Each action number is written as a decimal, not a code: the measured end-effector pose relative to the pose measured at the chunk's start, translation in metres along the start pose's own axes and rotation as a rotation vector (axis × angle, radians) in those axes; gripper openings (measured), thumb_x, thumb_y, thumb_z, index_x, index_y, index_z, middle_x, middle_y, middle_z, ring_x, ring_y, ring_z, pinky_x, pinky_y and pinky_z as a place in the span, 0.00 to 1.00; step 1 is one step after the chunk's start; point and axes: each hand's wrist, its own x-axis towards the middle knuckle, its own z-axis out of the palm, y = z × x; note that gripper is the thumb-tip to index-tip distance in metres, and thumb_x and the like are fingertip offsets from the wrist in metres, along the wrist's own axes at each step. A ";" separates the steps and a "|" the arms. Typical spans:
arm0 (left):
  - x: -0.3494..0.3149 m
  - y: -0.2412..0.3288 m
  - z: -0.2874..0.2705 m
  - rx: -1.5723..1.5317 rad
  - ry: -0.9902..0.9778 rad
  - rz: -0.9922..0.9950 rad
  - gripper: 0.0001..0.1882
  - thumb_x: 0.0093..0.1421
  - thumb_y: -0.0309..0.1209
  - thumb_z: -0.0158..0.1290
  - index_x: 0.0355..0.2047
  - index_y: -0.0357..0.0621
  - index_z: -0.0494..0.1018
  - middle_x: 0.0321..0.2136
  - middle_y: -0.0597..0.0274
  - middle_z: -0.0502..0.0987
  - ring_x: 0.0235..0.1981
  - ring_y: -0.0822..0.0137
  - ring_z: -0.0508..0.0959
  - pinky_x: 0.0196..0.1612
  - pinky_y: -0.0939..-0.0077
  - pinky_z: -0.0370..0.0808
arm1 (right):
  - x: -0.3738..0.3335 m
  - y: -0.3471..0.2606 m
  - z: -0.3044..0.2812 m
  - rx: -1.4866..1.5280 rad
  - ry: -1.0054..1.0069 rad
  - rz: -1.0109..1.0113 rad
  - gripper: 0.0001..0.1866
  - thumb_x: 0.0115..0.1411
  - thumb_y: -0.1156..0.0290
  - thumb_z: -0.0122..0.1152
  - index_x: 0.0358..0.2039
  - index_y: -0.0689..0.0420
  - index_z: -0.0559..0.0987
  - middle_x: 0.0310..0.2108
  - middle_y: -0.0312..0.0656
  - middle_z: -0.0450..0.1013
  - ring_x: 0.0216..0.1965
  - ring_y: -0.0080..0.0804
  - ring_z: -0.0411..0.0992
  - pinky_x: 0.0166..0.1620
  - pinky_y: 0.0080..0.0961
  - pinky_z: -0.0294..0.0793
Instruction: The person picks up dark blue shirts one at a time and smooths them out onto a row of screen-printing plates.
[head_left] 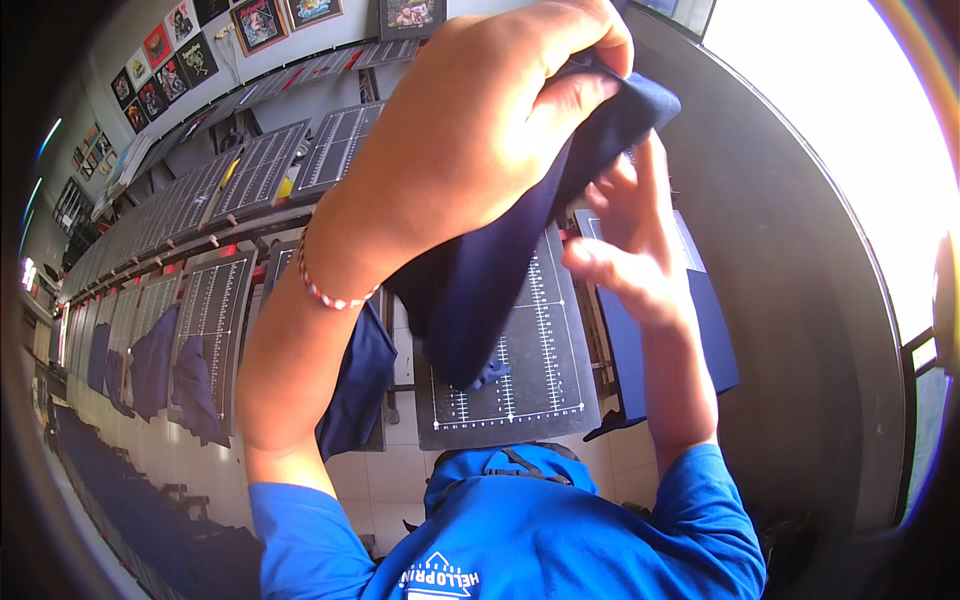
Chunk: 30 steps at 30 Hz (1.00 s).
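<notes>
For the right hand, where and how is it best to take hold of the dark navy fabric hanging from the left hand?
Probably by the folded upper flap of the dark navy fabric, coming from the right: this flap sticks out past the left hand, close to the open right hand, while the rest hangs loose below.

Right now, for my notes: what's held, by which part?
The left hand pinches the cloth at its top; whether the right hand grips it is unclear.
</notes>
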 end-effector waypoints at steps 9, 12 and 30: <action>-0.003 -0.010 -0.028 -0.190 -0.001 -0.201 0.06 0.67 0.28 0.56 0.40 0.39 0.74 0.34 0.71 0.74 0.38 0.80 0.72 0.44 0.83 0.70 | 0.038 -0.030 -0.010 0.272 -0.073 0.360 0.17 0.65 0.64 0.64 0.49 0.62 0.79 0.41 0.37 0.80 0.41 0.22 0.77 0.48 0.21 0.76; -0.015 -0.011 -0.029 -0.210 0.001 -0.379 0.10 0.65 0.31 0.60 0.43 0.38 0.77 0.38 0.69 0.76 0.42 0.79 0.74 0.50 0.83 0.70 | 0.056 -0.040 -0.012 0.086 -0.087 0.276 0.14 0.66 0.63 0.63 0.45 0.61 0.81 0.36 0.34 0.80 0.38 0.17 0.76 0.44 0.18 0.76; 0.034 0.006 -0.001 -0.472 0.191 -0.509 0.12 0.72 0.32 0.47 0.41 0.35 0.75 0.32 0.64 0.79 0.30 0.78 0.78 0.32 0.85 0.76 | -0.055 0.007 0.034 -0.683 0.115 0.052 0.44 0.48 0.56 0.80 0.58 0.63 0.66 0.52 0.56 0.70 0.48 0.49 0.74 0.52 0.40 0.74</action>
